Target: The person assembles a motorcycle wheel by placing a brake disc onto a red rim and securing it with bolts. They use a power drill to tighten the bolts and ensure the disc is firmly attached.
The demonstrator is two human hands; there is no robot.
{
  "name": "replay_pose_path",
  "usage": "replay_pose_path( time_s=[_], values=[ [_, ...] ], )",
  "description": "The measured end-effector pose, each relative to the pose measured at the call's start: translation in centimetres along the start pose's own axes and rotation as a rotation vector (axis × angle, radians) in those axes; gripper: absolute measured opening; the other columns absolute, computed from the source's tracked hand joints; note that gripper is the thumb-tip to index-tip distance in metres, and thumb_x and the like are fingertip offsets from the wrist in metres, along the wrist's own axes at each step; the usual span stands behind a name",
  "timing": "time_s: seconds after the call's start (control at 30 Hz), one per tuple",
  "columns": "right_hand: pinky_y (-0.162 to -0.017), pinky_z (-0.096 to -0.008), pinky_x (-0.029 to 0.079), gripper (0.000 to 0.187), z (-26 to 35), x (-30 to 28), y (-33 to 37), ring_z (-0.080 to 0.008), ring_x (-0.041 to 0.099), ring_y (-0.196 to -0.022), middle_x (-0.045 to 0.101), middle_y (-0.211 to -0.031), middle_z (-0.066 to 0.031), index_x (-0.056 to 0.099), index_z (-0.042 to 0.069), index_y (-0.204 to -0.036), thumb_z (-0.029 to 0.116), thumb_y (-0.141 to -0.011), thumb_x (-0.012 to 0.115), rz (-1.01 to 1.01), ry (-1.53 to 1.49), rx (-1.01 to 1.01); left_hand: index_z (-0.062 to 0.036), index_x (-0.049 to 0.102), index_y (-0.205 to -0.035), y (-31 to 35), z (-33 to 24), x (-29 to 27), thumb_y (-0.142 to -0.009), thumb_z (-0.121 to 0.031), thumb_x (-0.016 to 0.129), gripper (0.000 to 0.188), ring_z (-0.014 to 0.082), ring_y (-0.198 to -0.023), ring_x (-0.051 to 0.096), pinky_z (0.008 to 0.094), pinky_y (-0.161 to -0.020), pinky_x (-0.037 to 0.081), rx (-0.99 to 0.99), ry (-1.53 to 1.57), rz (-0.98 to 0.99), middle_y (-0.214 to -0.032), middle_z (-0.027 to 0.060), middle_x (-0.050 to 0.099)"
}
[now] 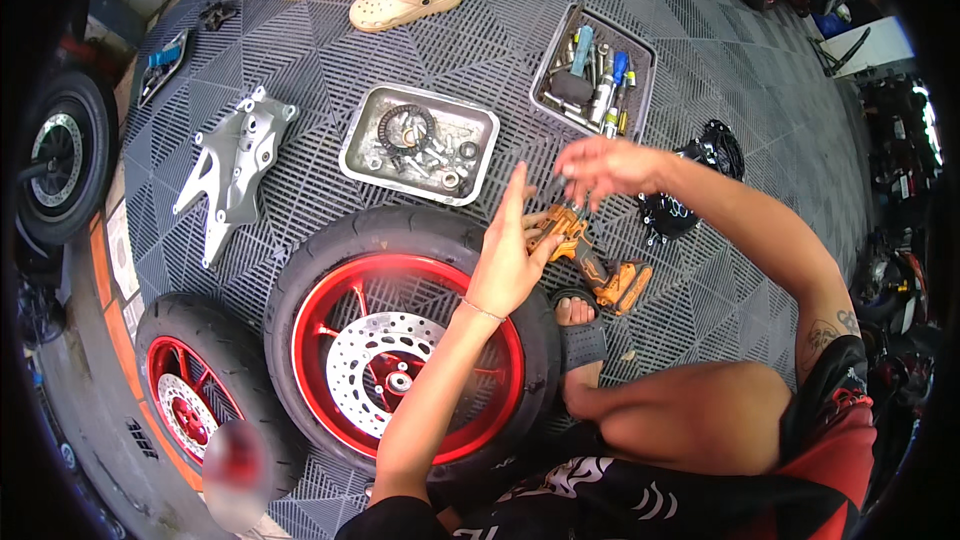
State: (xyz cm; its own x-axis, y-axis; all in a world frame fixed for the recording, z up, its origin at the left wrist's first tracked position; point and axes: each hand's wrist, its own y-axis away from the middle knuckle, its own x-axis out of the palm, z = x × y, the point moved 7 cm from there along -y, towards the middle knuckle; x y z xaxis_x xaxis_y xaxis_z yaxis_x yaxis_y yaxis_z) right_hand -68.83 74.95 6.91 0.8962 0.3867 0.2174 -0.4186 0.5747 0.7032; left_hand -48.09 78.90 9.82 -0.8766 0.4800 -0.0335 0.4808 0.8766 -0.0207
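My left hand [508,255] is raised above the edge of a large motorcycle wheel [312,380], with a black tyre, red rim and drilled silver brake disc. Its fingers are stretched out and apart, overlapping the head of an orange cordless impact driver [590,258]; whether they touch it I cannot tell. My right hand [608,170] hovers just beyond the driver's nose, fingers loosely bent and spread. Nothing clearly shows in its grasp, though its fingertips are partly hard to make out. The driver's battery end points toward my right knee.
Ahead lies a metal tray [350,162] of bolts and a toothed ring; right of it, a tool bin [645,90]. A silver bracket [240,160] and smaller red-rimmed wheel [225,350] are left. Black parts [715,150] lie beyond my right forearm. A person's clogs [405,5] stand on the tiles.
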Motion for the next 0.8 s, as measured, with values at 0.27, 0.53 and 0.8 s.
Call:
replay_pose_path(
  time_s=[0.27, 0.53, 0.8],
  values=[
    [-0.068, -0.0377, 0.059, 0.023, -0.3, -23.9, -0.5, -0.0211, 0.072, -0.083, 0.071, -0.096, -0.0098, 0.064, 0.002, -0.119, 0.004, -0.099, 0.054, -0.595, 0.739, -0.092, -0.0052, 0.037, -0.159, 2.1, 0.4, 1.0, -0.092, 0.002, 0.075, 0.078, 0.0245, -0.102, 0.074, 0.0338, -0.082, 0.061, -0.096, -0.009, 0.095, -0.135, 0.0215, 0.062],
    [-0.084, -0.0500, 0.055, 0.015, 11.5, -9.6, -4.0, -0.0416, 0.069, -0.092, 0.071, -0.101, -0.0201, 0.066, 0.001, -0.105, 0.008, -0.092, 0.062, -0.670, 1.333, -0.501, -0.0019, 0.057, -0.143, 7.2, -2.2, -1.7, -0.093, -0.006, 0.076, 0.054, 0.0242, -0.094, 0.073, 0.0355, -0.081, 0.058, -0.120, -0.134, 0.260, -0.116, 0.0153, 0.069],
    [-0.113, -0.0467, 0.045, 0.051, 7.9, 6.3, -23.4, -0.0397, 0.057, -0.128, 0.061, -0.137, -0.0208, 0.057, 0.001, -0.140, 0.015, -0.093, 0.069, -0.041, 1.737, -0.872, 0.0012, 0.066, -0.129, 13.5, -5.1, -13.6, -0.097, -0.011, 0.070, 0.035, 0.0338, -0.096, 0.073, 0.0413, -0.088, 0.057, -0.075, -0.048, 0.046, -0.116, 0.0199, 0.071]
  ],
)
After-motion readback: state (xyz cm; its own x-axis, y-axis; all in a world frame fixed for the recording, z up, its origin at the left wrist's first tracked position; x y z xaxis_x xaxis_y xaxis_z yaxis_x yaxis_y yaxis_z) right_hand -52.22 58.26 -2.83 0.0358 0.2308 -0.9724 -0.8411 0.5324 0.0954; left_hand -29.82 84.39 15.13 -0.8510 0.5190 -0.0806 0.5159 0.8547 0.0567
